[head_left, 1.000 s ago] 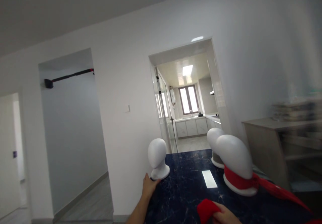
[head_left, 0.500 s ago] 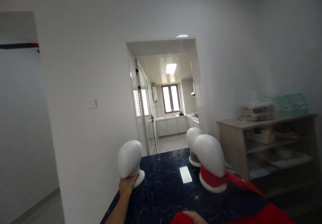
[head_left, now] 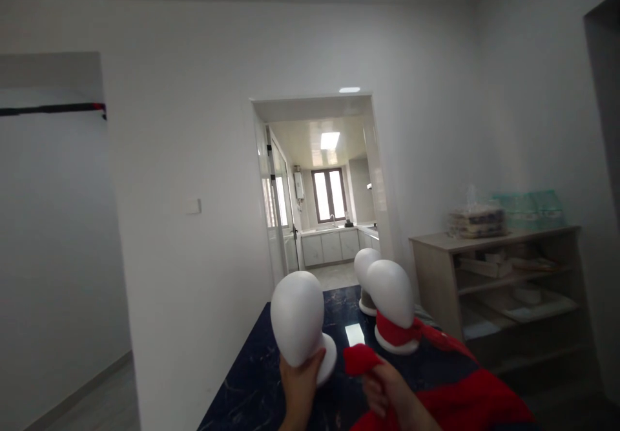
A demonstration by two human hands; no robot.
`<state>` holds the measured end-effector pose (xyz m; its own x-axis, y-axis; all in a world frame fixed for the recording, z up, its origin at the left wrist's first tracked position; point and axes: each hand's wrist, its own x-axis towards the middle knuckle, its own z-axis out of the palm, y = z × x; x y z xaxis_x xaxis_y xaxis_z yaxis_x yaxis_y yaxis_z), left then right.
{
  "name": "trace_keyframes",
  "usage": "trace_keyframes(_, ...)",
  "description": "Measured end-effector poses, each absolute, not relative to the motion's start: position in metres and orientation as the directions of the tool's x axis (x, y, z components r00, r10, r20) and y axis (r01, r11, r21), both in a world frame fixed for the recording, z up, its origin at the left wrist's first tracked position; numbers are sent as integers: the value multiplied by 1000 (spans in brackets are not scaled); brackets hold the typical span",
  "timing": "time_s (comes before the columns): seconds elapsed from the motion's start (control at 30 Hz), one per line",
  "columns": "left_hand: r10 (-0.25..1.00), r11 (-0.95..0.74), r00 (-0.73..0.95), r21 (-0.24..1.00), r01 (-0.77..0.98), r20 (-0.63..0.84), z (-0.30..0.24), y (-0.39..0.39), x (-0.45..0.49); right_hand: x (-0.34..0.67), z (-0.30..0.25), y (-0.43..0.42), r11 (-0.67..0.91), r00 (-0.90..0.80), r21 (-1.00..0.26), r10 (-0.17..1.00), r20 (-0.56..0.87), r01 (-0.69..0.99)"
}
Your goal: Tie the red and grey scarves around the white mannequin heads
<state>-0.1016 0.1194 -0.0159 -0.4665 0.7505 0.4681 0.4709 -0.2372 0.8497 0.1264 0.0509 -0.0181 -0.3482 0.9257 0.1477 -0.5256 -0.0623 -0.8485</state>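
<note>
My left hand is wrapped round the neck of a white mannequin head, which tilts a little above the dark marbled table. In my right hand is a bunched end of red cloth, just right of that head's base. More red cloth spreads over the table's right side. A second mannequin head stands farther back with a red scarf round its neck. Behind it, a third white head is partly hidden.
A wooden shelf unit stands at the right, with a tissue pack and greenish clear containers on top. Beyond the table's far end, a doorway opens onto a kitchen. A white wall runs along the left.
My left hand has brought the white head from the table's left edge rightward and nearer. My right hand has risen into view with the red cloth end. The camera view has shifted.
</note>
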Motion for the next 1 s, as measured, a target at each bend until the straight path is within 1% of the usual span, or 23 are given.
trace_keyframes(0.07, 749, -261, -444, 835, 484, 491, -26, 98, -88, 157, 5, 45, 13, -260, -801, 943, 209, -598)
trace_keyframes(0.13, 744, -252, -445, 826, 504, 498, -32, 79, -76, 191, 43, 34, 124, -140, -777, 954, 264, -617)
trace_keyframes(0.2, 748, -220, -446, 818, 532, 491, -34, 62, -65, 223, 92, 21, 223, -65, -769, 944, 324, -599)
trace_keyframes(0.27, 753, -193, -435, 797, 572, 494, -31, 48, -53, 250, 144, 10, 314, -18, -782, 924, 383, -539)
trace_keyframes(0.3, 753, -180, -431, 786, 592, 497, -29, 42, -48, 261, 169, 6, 340, -25, -810, 916, 400, -478)
trace_keyframes(0.37, 752, -138, -437, 766, 627, 493, -26, 33, -36, 278, 209, 2, 367, -29, -821, 906, 421, -438)
trace_keyframes(0.47, 753, -71, -457, 750, 658, 473, -26, 25, -23, 292, 245, 0, 379, -52, -838, 901, 432, -393)
trace_keyframes(0.53, 750, -79, -445, 735, 673, 488, -28, 22, -18, 294, 255, -1, 368, -86, -857, 902, 423, -362)
trace_keyframes(0.63, 735, -104, -433, 717, 689, 522, -30, 18, -14, 288, 254, -5, 330, -164, -887, 904, 396, -322)
trace_keyframes(0.83, 704, -79, -454, 696, 714, 546, -31, 17, -12, 260, 229, -8, 224, -333, -944, 895, 297, -242)
trace_keyframes(1.0, 717, -44, -470, 706, 707, 515, -37, 25, -10, 235, 209, -3, 181, -393, -964, 886, 246, -195)
